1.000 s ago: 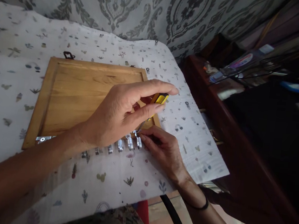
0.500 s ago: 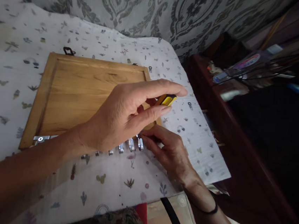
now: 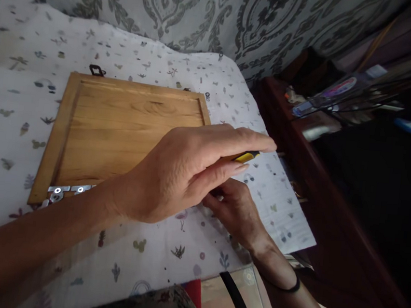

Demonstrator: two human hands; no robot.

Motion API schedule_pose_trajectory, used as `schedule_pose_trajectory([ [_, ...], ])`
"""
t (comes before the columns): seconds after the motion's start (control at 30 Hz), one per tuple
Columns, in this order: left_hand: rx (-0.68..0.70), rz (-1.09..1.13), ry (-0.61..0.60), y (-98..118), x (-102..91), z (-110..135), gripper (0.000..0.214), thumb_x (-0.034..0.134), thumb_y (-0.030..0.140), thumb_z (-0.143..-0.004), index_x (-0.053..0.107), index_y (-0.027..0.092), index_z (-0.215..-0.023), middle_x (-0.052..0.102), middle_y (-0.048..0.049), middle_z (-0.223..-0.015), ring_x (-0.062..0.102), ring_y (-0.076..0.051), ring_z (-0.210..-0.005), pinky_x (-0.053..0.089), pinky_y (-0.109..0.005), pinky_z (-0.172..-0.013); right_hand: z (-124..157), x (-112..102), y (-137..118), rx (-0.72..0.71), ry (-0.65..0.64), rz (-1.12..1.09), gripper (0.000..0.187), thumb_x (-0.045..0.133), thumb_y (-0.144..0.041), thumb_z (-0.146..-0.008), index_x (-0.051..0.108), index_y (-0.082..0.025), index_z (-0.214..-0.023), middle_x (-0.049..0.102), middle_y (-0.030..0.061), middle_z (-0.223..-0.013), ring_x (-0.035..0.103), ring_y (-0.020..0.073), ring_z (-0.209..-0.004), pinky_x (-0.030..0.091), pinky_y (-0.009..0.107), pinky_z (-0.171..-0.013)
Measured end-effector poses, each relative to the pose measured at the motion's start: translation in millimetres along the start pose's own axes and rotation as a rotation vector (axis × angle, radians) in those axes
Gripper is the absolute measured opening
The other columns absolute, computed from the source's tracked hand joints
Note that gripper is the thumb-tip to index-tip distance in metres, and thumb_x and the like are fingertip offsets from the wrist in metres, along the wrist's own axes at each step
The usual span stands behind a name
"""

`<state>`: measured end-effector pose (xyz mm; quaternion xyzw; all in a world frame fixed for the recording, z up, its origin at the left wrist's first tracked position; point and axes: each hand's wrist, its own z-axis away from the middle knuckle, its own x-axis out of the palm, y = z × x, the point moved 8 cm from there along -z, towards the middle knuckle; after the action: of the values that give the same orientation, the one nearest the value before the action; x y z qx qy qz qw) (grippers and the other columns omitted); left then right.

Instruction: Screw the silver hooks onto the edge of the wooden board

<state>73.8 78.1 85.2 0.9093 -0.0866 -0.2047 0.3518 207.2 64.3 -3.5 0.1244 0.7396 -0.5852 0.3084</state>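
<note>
A wooden panel lies flat on a table covered with a patterned white cloth. My left hand is closed round a yellow-and-black screwdriver, held over the panel's near right corner. My right hand rests just below it with its fingers curled against the panel's near edge; what they pinch is hidden by the left hand. A metal bracket with screws shows at the panel's near left corner. A small dark hook sits at the far edge.
A dark wooden cabinet stands to the right of the table, with cluttered items on it. A patterned wall covering rises behind the table. A black strap hangs below the table's near edge.
My left hand has moved right and lowered, flattening over the screwdriver. It now hides the row of metal hooks at the panel's near edge. The view shifted slightly.
</note>
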Motion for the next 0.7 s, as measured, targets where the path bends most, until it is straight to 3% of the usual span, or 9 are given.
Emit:
schedule_pose_trajectory([
  [0.1,-0.038,-0.014,-0.018,-2.6,0.8,0.0,0.032,0.055,0.007,-0.099,0.072,0.023,-0.122,0.077,0.0019,-0.127,0.076,-0.018,-0.110,0.066,-0.024,-0.091,0.7,3.4,4.6,0.050,0.036,-0.064,0.022,0.067,-0.034,-0.095,0.068,-0.020,-0.079,0.066,-0.0002,-0.069,0.060,0.0138,-0.062,0.049,0.026,-0.059],
  [0.27,-0.027,0.023,0.003,-0.7,0.2,0.0,0.031,0.057,0.003,-0.097,0.070,0.012,-0.123,0.078,-0.0033,-0.124,0.076,-0.016,-0.109,0.063,-0.023,-0.099,6.0,4.6,4.4,0.037,0.073,-0.073,0.017,0.068,-0.029,-0.094,0.069,-0.021,-0.079,0.069,0.0005,-0.073,0.063,0.0152,-0.065,0.051,0.028,-0.062],
  [0.47,-0.033,0.029,-0.006,-1.1,1.3,1.2,0.033,0.056,0.005,-0.099,0.071,0.021,-0.124,0.077,-0.0029,-0.125,0.076,-0.019,-0.111,0.066,-0.030,-0.098,12.0,3.9,8.8,0.053,0.081,-0.078,0.012,0.069,-0.027,-0.094,0.071,-0.020,-0.084,0.071,0.0001,-0.074,0.063,0.0137,-0.064,0.051,0.026,-0.061],
  [0.7,-0.085,-0.037,-0.018,-3.1,0.2,1.0,0.032,0.055,0.013,-0.101,0.072,0.025,-0.127,0.078,-0.0019,-0.123,0.077,-0.020,-0.107,0.068,-0.029,-0.090,21.2,1.6,13.1,0.052,0.124,-0.085,0.015,0.067,-0.030,-0.099,0.072,-0.019,-0.090,0.073,0.0017,-0.081,0.067,0.0146,-0.071,0.052,0.026,-0.065],
])
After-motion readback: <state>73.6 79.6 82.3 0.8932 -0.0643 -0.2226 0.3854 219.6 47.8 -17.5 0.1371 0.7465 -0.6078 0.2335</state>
